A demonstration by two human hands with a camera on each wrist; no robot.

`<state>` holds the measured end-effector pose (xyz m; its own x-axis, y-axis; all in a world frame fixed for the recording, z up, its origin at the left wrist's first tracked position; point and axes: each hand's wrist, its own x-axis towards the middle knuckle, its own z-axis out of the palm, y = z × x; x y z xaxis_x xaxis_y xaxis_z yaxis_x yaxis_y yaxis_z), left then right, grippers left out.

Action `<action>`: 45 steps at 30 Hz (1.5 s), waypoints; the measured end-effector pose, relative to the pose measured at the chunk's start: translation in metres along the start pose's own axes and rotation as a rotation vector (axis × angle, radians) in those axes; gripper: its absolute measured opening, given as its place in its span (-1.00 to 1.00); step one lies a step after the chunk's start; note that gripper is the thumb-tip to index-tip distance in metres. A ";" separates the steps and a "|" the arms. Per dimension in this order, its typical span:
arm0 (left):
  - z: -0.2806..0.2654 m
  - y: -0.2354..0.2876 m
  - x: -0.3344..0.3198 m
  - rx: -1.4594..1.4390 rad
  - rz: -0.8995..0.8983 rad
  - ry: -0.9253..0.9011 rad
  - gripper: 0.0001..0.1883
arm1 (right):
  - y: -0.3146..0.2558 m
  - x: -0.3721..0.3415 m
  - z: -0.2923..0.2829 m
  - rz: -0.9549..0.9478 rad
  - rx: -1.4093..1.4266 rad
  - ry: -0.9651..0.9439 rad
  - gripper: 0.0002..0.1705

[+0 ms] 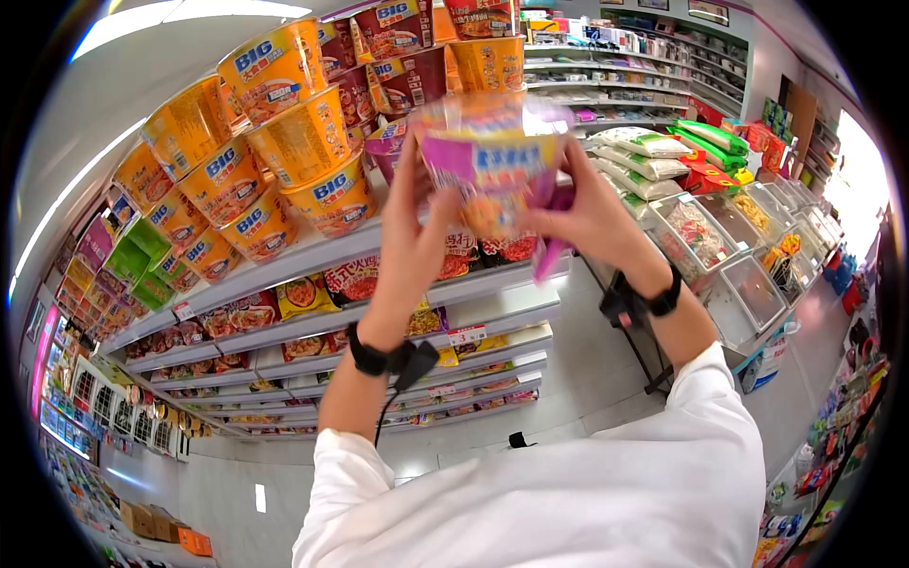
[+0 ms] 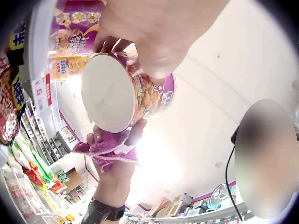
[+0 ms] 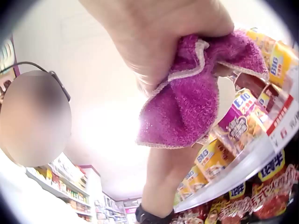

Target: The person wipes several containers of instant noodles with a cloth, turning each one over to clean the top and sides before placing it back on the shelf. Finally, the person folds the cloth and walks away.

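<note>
An instant noodle cup [image 1: 490, 168], purple and yellow and blurred in the head view, is held up between both hands in front of the stacked cups. My left hand [image 1: 414, 227] grips its left side, thumb low on the wall. On the other side my right hand [image 1: 597, 218] steadies the cup while holding a purple cloth [image 3: 187, 105] with a pale stitched edge. Part of the cloth [image 2: 110, 148] bunches between the fingers and the cup in the left wrist view. There the cup's plain white base [image 2: 107, 93] shows, the cup lying tilted in the hands.
Orange noodle cups [image 1: 298, 142] are stacked on the shelf's top at left. Packet noodles [image 1: 355, 279] fill the tier below, by a price tag [image 1: 466, 335]. Rice bags [image 1: 649, 156] and clear bins [image 1: 699, 232] stand at right, past a strip of floor [image 1: 606, 350].
</note>
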<state>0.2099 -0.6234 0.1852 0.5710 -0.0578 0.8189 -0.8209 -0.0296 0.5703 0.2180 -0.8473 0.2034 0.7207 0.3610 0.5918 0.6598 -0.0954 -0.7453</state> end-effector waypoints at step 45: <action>-0.014 -0.040 0.021 0.081 -0.392 0.572 -0.55 | 0.008 0.049 -0.072 -0.113 -0.386 -0.295 -0.46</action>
<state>0.2550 -0.6100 0.1810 0.7220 0.5064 0.4714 -0.5385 -0.0165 0.8425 0.2734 -0.8976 0.2486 0.5861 0.6306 0.5087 0.8011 -0.3570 -0.4804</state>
